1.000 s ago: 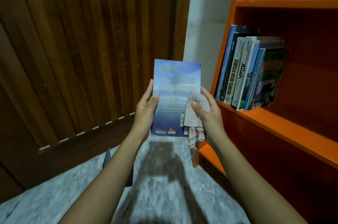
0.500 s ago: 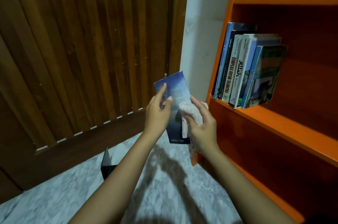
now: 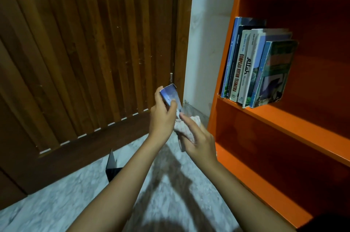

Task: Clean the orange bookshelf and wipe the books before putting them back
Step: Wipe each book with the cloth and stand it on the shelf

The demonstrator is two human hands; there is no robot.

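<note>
Left grip (image 3: 162,116) clasps book (image 3: 170,97) | cloth (image 3: 186,129) (right grip (image 3: 198,142)) touching below

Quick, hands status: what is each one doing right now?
Left hand: closed on the blue book, holding it up.
Right hand: closed on the cloth, pressed against the book.

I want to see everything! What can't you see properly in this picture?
- Blue book: cover mostly hidden behind the left hand; its print is too small.
- Checked cloth: partly covered by the right hand.
- Black object on the floor: left forearm hides part.
- Orange bookshelf: cut off by the frame's right edge.
</note>
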